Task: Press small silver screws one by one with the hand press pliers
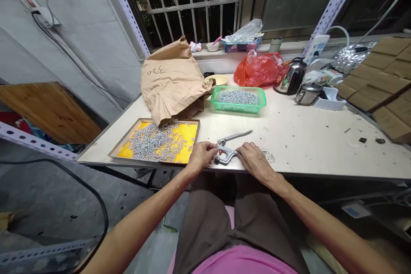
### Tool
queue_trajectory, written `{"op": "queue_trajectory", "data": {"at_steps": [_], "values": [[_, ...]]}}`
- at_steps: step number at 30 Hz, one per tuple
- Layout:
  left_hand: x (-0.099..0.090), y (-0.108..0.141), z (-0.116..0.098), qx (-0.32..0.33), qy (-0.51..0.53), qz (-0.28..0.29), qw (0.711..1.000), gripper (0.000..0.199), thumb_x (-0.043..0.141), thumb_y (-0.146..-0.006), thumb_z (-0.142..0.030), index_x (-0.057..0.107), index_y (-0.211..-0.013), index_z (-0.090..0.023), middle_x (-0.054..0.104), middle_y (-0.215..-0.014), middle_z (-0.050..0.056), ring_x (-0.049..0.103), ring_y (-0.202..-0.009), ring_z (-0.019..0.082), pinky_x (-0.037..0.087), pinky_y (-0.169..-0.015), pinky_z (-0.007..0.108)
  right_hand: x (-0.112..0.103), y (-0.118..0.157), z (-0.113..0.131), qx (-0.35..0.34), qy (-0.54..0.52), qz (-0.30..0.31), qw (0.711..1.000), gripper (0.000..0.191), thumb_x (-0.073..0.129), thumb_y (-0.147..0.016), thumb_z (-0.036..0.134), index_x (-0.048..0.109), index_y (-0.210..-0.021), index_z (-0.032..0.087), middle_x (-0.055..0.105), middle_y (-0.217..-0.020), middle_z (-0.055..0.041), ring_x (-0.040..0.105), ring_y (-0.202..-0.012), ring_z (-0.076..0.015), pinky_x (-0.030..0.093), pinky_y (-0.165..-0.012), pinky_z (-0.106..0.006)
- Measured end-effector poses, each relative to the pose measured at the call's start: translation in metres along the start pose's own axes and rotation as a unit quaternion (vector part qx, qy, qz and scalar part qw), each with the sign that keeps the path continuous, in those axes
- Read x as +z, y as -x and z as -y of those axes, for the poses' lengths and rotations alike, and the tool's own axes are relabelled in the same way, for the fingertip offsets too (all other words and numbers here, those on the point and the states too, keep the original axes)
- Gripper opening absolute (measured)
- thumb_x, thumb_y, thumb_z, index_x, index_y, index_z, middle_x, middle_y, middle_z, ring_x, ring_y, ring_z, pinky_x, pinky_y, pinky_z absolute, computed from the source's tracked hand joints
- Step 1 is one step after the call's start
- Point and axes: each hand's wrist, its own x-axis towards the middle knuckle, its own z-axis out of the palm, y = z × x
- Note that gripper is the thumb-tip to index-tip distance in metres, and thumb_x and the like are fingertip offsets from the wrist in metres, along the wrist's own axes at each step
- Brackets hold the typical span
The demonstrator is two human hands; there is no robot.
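Silver hand-press pliers [226, 152] with a small red part at the jaws lie near the table's front edge, their handles spread apart. My right hand [256, 162] is closed over the end of the lower handle. The upper handle points away to the right, untouched. At the jaws, my left hand [202, 155] has thumb and fingers pinched together; whatever is between them is too small to make out. Just left of that hand, a shallow tray [198, 130] with a yellow lining holds a heap of small silver metal pieces.
A brown paper bag [173, 77] leans over the tray's back edge. Behind the pliers stands a green basket [239, 108] full of small metal pieces. Further back are a red plastic bag [257, 70], a kettle [291, 78], a metal pot [307, 94] and cardboard [382, 72].
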Motion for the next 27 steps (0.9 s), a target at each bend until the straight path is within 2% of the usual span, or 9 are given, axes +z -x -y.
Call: {"op": "queue_trajectory", "data": {"at_steps": [6, 12, 17, 22, 27], "values": [[-0.001, -0.004, 0.000, -0.042, 0.017, 0.018, 0.999, 0.015, 0.065, -0.075, -0.025, 0.065, -0.071, -0.011, 0.053, -0.050, -0.004, 0.041, -0.035, 0.003, 0.032, -0.036, 0.015, -0.004, -0.003, 0.001, -0.033, 0.048, -0.047, 0.997, 0.020, 0.043, -0.093, 0.017, 0.063, -0.093, 0.017, 0.057, -0.084, -0.0067, 0.044, -0.082, -0.0199, 0.026, -0.072, -0.034], [0.002, 0.004, -0.006, -0.086, 0.065, -0.001, 0.994, 0.018, 0.071, -0.072, -0.026, 0.064, -0.074, -0.009, 0.056, -0.051, -0.003, 0.046, -0.036, 0.004, 0.036, -0.036, 0.015, 0.002, -0.008, -0.005, -0.038, 0.048, -0.055, 0.997, 0.019, 0.045, -0.093, 0.020, 0.064, -0.093, 0.017, 0.058, -0.084, -0.0059, 0.043, -0.082, -0.0200, 0.024, -0.072, -0.034], [0.005, 0.008, -0.004, -0.105, 0.051, -0.006, 0.993, 0.021, 0.072, -0.073, -0.028, 0.063, -0.074, -0.009, 0.055, -0.046, -0.004, 0.046, -0.032, 0.005, 0.035, -0.034, 0.016, 0.005, -0.007, -0.006, -0.033, 0.039, -0.063, 0.997, 0.019, 0.045, -0.093, 0.020, 0.064, -0.095, 0.018, 0.058, -0.084, -0.0053, 0.043, -0.083, -0.0196, 0.023, -0.073, -0.034], [0.007, 0.010, 0.001, -0.115, 0.057, -0.013, 0.992, 0.016, 0.070, -0.075, -0.024, 0.062, -0.073, -0.009, 0.055, -0.045, -0.004, 0.048, -0.034, 0.006, 0.040, -0.036, 0.016, 0.004, -0.007, -0.005, -0.029, 0.035, -0.061, 0.997, 0.021, 0.044, -0.094, 0.020, 0.064, -0.096, 0.018, 0.058, -0.084, -0.0055, 0.044, -0.083, -0.0195, 0.024, -0.073, -0.034], [0.006, 0.010, -0.004, -0.148, 0.057, -0.008, 0.987, 0.020, 0.074, -0.071, -0.026, 0.063, -0.073, -0.010, 0.054, -0.044, -0.004, 0.048, -0.035, 0.005, 0.042, -0.038, 0.016, 0.002, -0.006, -0.004, -0.029, 0.041, -0.064, 0.997, 0.021, 0.044, -0.093, 0.019, 0.065, -0.096, 0.017, 0.059, -0.083, -0.0062, 0.044, -0.083, -0.0197, 0.024, -0.073, -0.034]]}}
